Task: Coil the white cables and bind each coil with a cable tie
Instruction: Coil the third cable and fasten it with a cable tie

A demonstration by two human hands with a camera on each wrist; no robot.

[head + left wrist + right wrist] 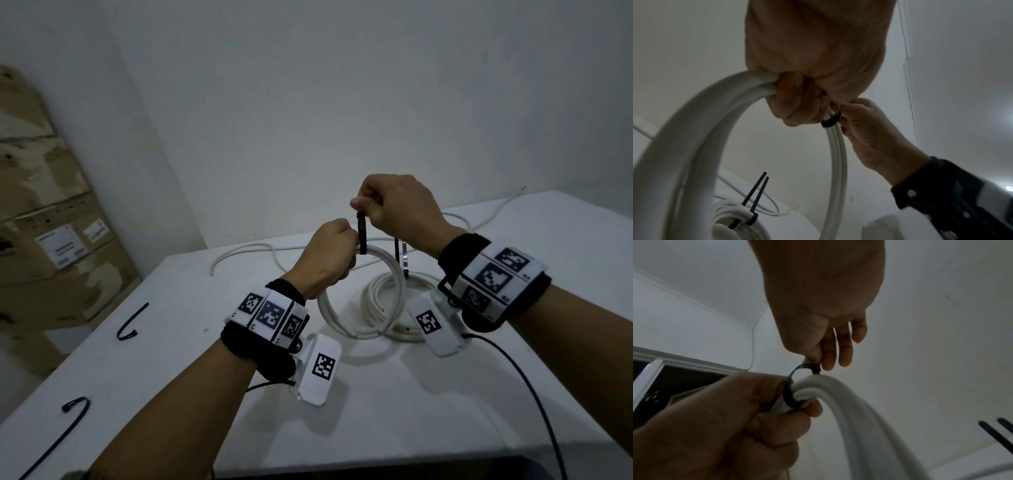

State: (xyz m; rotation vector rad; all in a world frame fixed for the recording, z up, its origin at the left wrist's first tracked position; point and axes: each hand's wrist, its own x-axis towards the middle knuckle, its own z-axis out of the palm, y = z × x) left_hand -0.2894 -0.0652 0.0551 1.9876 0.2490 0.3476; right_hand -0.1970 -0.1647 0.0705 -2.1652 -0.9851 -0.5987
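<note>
My left hand grips the top of a white cable coil and holds it upright above the table. A black cable tie is looped round the coil's strands right beside my left fingers. My right hand pinches the tie's upper end just above the coil. In the left wrist view the tie wraps the white strands. In the right wrist view the tie forms a loose loop over the coil. A second white coil lies on the table behind, bound with black ties.
Two spare black cable ties lie on the white table at the left. A loose white cable trails along the table's far edge. Cardboard boxes stand to the left, beyond the table. A black wire runs from my right wrist.
</note>
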